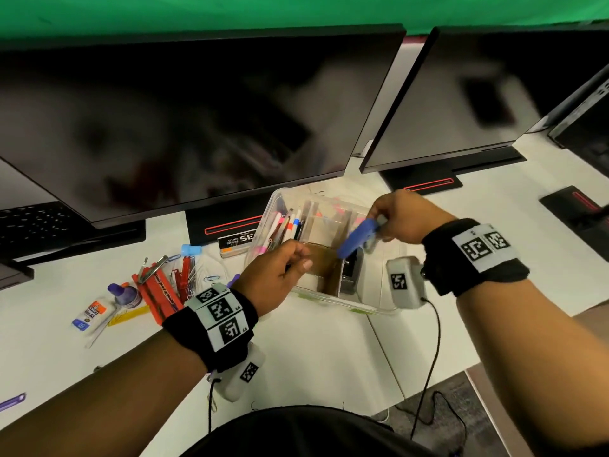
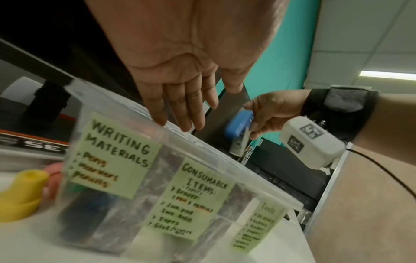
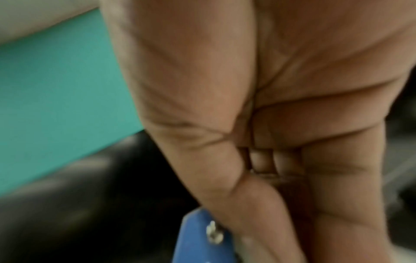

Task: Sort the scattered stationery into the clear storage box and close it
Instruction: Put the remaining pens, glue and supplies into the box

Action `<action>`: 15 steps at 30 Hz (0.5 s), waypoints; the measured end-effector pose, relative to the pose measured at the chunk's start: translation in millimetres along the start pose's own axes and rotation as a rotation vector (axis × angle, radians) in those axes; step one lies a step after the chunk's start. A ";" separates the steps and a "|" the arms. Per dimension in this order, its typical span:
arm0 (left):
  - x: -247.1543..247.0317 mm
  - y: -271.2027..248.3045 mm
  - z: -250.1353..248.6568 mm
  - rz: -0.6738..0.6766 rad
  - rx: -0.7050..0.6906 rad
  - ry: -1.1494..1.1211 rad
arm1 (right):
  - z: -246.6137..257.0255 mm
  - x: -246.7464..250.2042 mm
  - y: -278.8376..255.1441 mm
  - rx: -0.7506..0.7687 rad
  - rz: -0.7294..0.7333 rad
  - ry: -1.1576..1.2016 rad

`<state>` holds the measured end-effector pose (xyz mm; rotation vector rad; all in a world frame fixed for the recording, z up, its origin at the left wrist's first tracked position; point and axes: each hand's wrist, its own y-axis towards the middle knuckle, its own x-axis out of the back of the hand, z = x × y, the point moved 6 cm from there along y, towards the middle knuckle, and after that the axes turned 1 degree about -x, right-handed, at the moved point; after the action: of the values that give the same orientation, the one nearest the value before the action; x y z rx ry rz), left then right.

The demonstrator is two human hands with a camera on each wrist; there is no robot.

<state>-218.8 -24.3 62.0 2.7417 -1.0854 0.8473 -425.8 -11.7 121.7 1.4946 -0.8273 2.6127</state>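
The clear storage box (image 1: pixel 276 201) stands open on the white desk, below the monitors. Pens and markers (image 1: pixel 288 225) lie in its left compartment and a dark tool (image 1: pixel 350 273) sits in the right one. My right hand (image 1: pixel 382 222) pinches a blue stapler (image 1: pixel 357 237) by its rear end, tilted down over the right compartment. The stapler (image 2: pixel 238 128) also shows beyond the box in the left wrist view. My left hand (image 1: pixel 296 262) has straight fingers (image 2: pixel 180 121) that touch the box's near rim (image 2: pixel 225 156). Green labels on the front read writing materials, consumable items and tools.
Loose stationery lies left of the box: a white glue bottle (image 1: pixel 94 313), a purple glue bottle (image 1: pixel 125 293), red tools (image 1: pixel 161 291), a yellow strip (image 1: pixel 128 316), paper clips (image 1: pixel 211 278), a staples box (image 1: pixel 237 242). Two monitors (image 1: pixel 197 120) stand close behind. A keyboard (image 1: pixel 29 225) sits far left.
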 end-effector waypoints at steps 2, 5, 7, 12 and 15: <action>-0.8 -2.5 9.9 0.019 0.026 0.064 | -18.9 9.4 8.9 -0.147 -0.033 -0.138; -2.0 -3.7 17.3 0.010 0.037 0.113 | -33.0 -2.4 22.2 -0.287 0.028 -0.034; -1.9 -3.6 18.7 0.008 0.042 0.111 | -35.6 -15.2 32.7 -0.323 0.035 0.041; -1.4 -4.0 22.7 0.011 0.041 0.136 | -32.5 -44.0 55.2 -0.371 0.086 0.062; -2.5 -4.5 22.4 0.009 0.038 0.125 | -36.4 -56.1 64.5 -0.378 0.078 0.091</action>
<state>-206.9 -25.3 42.3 2.6740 -1.0698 1.0362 -441.8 -37.3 33.9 1.2555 -1.3011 2.3723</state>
